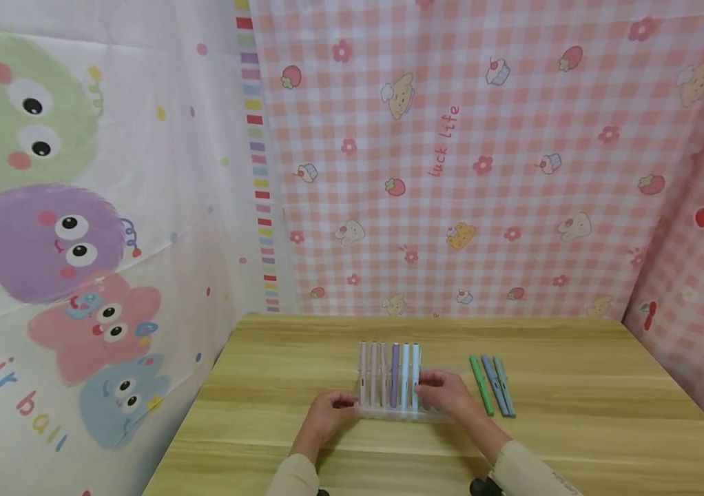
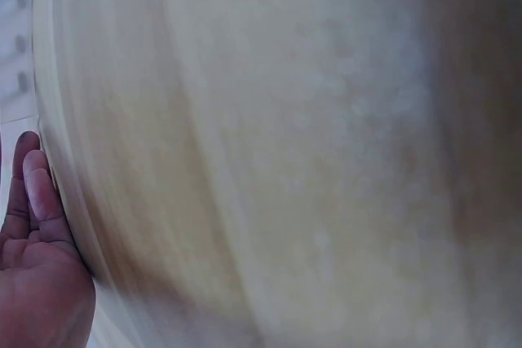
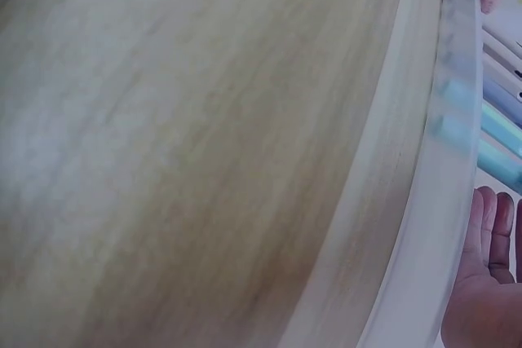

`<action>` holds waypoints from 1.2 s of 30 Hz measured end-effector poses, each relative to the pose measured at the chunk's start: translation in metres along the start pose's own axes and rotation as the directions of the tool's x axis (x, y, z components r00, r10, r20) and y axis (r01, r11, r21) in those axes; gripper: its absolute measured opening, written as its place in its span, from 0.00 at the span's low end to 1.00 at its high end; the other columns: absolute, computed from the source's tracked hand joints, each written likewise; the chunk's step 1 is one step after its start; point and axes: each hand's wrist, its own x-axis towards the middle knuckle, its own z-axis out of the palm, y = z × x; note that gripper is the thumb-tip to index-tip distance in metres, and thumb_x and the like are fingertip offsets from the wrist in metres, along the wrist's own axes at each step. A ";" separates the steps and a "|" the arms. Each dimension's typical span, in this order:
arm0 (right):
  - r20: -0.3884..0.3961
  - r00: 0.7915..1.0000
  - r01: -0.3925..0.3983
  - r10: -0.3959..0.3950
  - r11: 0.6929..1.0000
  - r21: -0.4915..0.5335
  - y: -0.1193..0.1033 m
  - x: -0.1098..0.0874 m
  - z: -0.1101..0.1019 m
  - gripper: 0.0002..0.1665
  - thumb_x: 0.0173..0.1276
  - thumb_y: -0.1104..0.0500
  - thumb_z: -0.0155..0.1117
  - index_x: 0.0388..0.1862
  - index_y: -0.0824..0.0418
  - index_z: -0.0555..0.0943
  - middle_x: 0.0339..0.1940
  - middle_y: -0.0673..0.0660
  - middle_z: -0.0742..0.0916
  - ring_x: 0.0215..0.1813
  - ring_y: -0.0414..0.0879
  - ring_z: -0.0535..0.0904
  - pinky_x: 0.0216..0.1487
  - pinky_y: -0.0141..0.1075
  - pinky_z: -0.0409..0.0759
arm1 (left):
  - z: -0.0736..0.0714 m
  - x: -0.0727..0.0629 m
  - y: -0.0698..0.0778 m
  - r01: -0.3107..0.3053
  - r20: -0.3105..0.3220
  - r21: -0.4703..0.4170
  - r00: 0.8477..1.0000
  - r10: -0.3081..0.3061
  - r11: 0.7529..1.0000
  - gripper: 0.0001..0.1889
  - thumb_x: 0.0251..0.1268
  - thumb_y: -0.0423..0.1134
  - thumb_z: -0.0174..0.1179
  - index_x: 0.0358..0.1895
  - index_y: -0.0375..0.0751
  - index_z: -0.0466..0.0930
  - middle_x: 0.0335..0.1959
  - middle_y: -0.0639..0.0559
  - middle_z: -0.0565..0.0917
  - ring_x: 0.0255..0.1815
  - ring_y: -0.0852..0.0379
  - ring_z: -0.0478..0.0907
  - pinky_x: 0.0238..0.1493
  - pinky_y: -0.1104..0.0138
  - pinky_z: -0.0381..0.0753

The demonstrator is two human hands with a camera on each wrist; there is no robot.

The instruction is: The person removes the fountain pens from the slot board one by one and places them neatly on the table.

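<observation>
A clear pen holder [image 1: 383, 413] lies on the wooden table with a row of pens in it: several pale beige-pink ones, a purple pen [image 1: 395, 375] and two light blue pens. My left hand [image 1: 331, 406] grips the holder's left end, its thumb on the edge; in the left wrist view its fingers [image 2: 42, 193] show beside the table. At the row's right end, my right hand [image 1: 448, 393] pinches the outermost light blue pen [image 1: 416, 365] between thumb and fingers. In the right wrist view that hand is behind the holder's frosted front wall [image 3: 436, 226].
To the right of the holder lie a green pen [image 1: 481, 386], a blue pen [image 1: 494, 384] and a grey-green pen [image 1: 504, 386], side by side. Behind the wooden table [image 1: 253, 399] hangs a pink checked cloth [image 1: 439, 227]; a cartoon-printed cloth [image 1: 203, 172] hangs at the left.
</observation>
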 end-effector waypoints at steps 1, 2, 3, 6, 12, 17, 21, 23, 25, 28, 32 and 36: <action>-0.002 1.000 -0.005 0.005 1.000 0.008 0.000 0.000 0.001 0.16 0.63 0.64 0.71 0.47 0.71 0.82 0.37 0.57 0.86 0.37 0.47 0.81 0.36 0.39 0.81 | 0.000 0.000 0.000 -0.002 0.000 0.002 1.000 0.002 1.000 0.10 0.58 0.28 0.68 0.42 0.28 0.84 0.37 0.46 0.85 0.38 0.57 0.77 0.42 0.64 0.78; -0.003 1.000 -0.007 0.007 1.000 0.014 0.001 0.000 0.001 0.16 0.63 0.65 0.71 0.47 0.71 0.82 0.37 0.57 0.86 0.37 0.47 0.81 0.36 0.39 0.81 | 0.000 0.000 0.000 0.001 0.000 0.004 1.000 -0.001 1.000 0.10 0.58 0.28 0.69 0.42 0.28 0.84 0.37 0.46 0.85 0.38 0.57 0.77 0.42 0.64 0.78; -0.005 1.000 -0.009 0.009 1.000 0.024 0.001 0.000 0.002 0.15 0.63 0.65 0.71 0.47 0.72 0.82 0.37 0.57 0.86 0.37 0.47 0.81 0.37 0.40 0.82 | 0.001 0.000 0.001 -0.003 -0.001 0.004 1.000 0.003 1.000 0.10 0.58 0.28 0.69 0.42 0.28 0.84 0.37 0.46 0.85 0.38 0.56 0.78 0.42 0.64 0.78; -0.010 1.000 -0.006 0.006 0.999 0.037 0.002 0.000 0.002 0.14 0.64 0.67 0.70 0.46 0.73 0.81 0.36 0.58 0.86 0.35 0.47 0.81 0.36 0.41 0.83 | 0.002 -0.001 0.001 -0.008 -0.003 -0.003 1.000 0.008 1.000 0.10 0.58 0.28 0.69 0.42 0.27 0.84 0.37 0.44 0.85 0.38 0.56 0.78 0.42 0.63 0.78; -0.011 1.000 -0.004 0.005 0.999 0.042 0.000 -0.002 0.002 0.11 0.65 0.67 0.69 0.44 0.72 0.82 0.35 0.57 0.86 0.35 0.48 0.82 0.37 0.41 0.83 | 0.004 0.000 -0.002 -0.011 -0.001 -0.018 1.000 0.011 1.000 0.09 0.59 0.28 0.68 0.42 0.27 0.84 0.36 0.44 0.85 0.37 0.58 0.77 0.41 0.63 0.77; -0.030 1.000 -0.005 0.007 0.998 0.062 -0.002 -0.004 0.001 0.11 0.65 0.67 0.68 0.45 0.71 0.82 0.36 0.57 0.86 0.37 0.47 0.82 0.38 0.41 0.84 | 0.003 0.001 -0.003 -0.020 0.001 -0.012 1.000 0.020 1.000 0.09 0.59 0.28 0.68 0.42 0.28 0.84 0.36 0.45 0.85 0.37 0.59 0.77 0.41 0.65 0.77; -0.061 0.998 0.016 -0.011 0.997 0.075 -0.004 -0.005 0.000 0.11 0.66 0.67 0.67 0.46 0.70 0.82 0.37 0.58 0.86 0.39 0.47 0.82 0.40 0.42 0.84 | 0.003 0.002 -0.003 -0.016 0.000 -0.002 1.000 0.016 1.000 0.09 0.59 0.29 0.68 0.42 0.29 0.85 0.36 0.47 0.85 0.37 0.59 0.76 0.41 0.66 0.77; -0.068 0.997 0.029 -0.023 0.997 0.076 -0.006 -0.005 -0.002 0.11 0.67 0.67 0.66 0.46 0.70 0.82 0.38 0.58 0.85 0.40 0.48 0.82 0.42 0.42 0.84 | 0.003 0.003 -0.004 -0.019 0.002 0.000 1.000 0.019 1.000 0.09 0.58 0.29 0.68 0.42 0.29 0.85 0.36 0.47 0.85 0.37 0.59 0.76 0.41 0.66 0.77; -0.072 0.997 0.039 -0.033 0.996 0.079 -0.008 -0.006 -0.003 0.10 0.68 0.67 0.66 0.47 0.69 0.82 0.39 0.58 0.85 0.41 0.48 0.83 0.43 0.42 0.84 | 0.003 0.003 -0.005 -0.021 0.004 0.002 1.000 0.021 1.000 0.09 0.58 0.29 0.68 0.42 0.29 0.85 0.36 0.47 0.85 0.38 0.58 0.76 0.42 0.64 0.77; -0.075 0.996 0.053 -0.044 0.991 0.122 -0.013 -0.006 -0.006 0.12 0.68 0.66 0.65 0.49 0.70 0.82 0.41 0.59 0.85 0.42 0.49 0.83 0.44 0.43 0.84 | 0.002 0.002 -0.005 -0.024 0.009 0.015 1.000 0.024 1.000 0.09 0.59 0.29 0.68 0.42 0.30 0.85 0.37 0.47 0.85 0.38 0.57 0.77 0.43 0.62 0.78; -0.079 0.995 0.073 -0.058 0.977 0.198 -0.022 -0.010 -0.011 0.16 0.68 0.66 0.66 0.52 0.72 0.80 0.43 0.60 0.85 0.44 0.49 0.83 0.46 0.44 0.84 | 0.001 0.002 -0.005 -0.024 0.013 0.029 1.000 0.024 0.999 0.10 0.60 0.30 0.68 0.43 0.30 0.85 0.38 0.47 0.85 0.40 0.56 0.77 0.45 0.60 0.78; -0.071 0.995 0.081 -0.066 0.965 0.250 -0.033 -0.013 -0.018 0.18 0.68 0.65 0.66 0.54 0.73 0.78 0.43 0.59 0.84 0.44 0.47 0.83 0.47 0.44 0.84 | 0.000 0.002 -0.004 -0.027 0.010 0.010 1.000 0.027 1.000 0.10 0.59 0.29 0.67 0.43 0.29 0.84 0.38 0.46 0.85 0.40 0.56 0.77 0.45 0.61 0.78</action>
